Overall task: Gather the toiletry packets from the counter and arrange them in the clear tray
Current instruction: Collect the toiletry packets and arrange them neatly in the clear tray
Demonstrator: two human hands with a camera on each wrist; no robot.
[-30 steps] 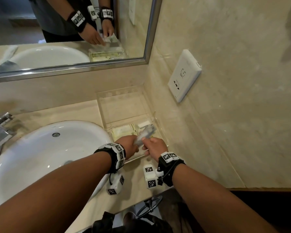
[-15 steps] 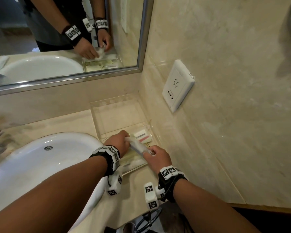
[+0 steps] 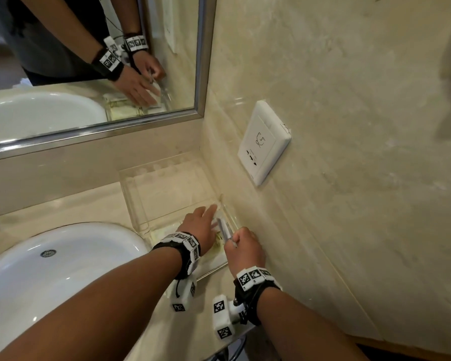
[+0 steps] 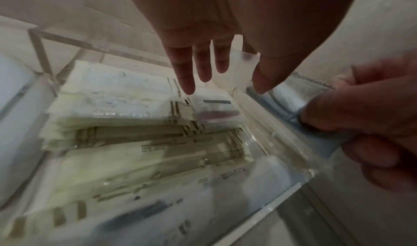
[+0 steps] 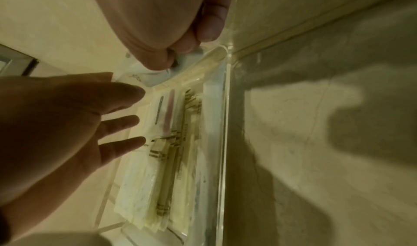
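The clear tray (image 3: 129, 196) stands in the counter's corner against the wall. Its near compartment holds a stack of pale green and white toiletry packets (image 4: 135, 125), also visible as the packets (image 5: 171, 142) in the right wrist view. My left hand (image 3: 206, 217) lies over them with straight, spread fingers (image 4: 203, 67) and holds nothing. My right hand (image 3: 241, 242) pinches the near end of a long clear packet (image 3: 224, 226), which lies along the tray's right side next to the wall. The pinched end of that packet (image 5: 189, 60) shows under my thumb.
A white sink basin (image 3: 63, 269) lies close to the tray's left. The marble wall with a white socket (image 3: 263, 147) rises right beside the tray. A mirror (image 3: 89, 61) hangs behind. The tray's far compartment (image 3: 167, 188) shows only its clear floor.
Both hands held the clear packet above the tray before. My left hand has let go and spread flat over the stack. The right hand has lowered the packet to the tray's wall side.
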